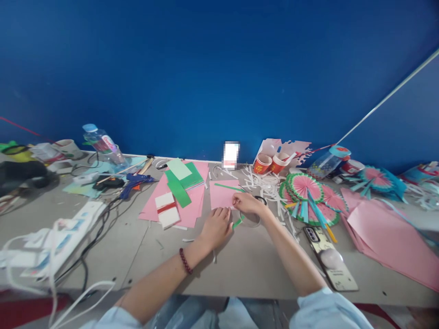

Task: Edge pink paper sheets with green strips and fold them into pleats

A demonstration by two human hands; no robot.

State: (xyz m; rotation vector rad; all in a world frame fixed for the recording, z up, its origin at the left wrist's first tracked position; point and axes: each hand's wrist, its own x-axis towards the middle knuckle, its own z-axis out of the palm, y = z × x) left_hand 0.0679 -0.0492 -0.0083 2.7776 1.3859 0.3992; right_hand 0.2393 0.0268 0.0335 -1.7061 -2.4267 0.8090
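Observation:
My left hand (216, 226) rests on the near edge of a small pink paper sheet (222, 194), its fingers curled down on it; a red bead bracelet sits on that wrist. My right hand (247, 202) pinches the right edge of the same sheet with thumb and fingers closed. A green paper strip (237, 222) pokes out between the two hands. A second green strip (228, 187) lies across the top of the sheet. A clear tape roll (252, 220) lies just under my right wrist.
Pink and green paper stack with a white box (167, 209) lies left. Folded paper fans (303, 196), white paper shreds, two red cups (270, 163) and a phone (329, 258) lie right. A power strip (73, 228), cables, a blue glue gun (135, 180) and a bottle (103, 144) crowd the left.

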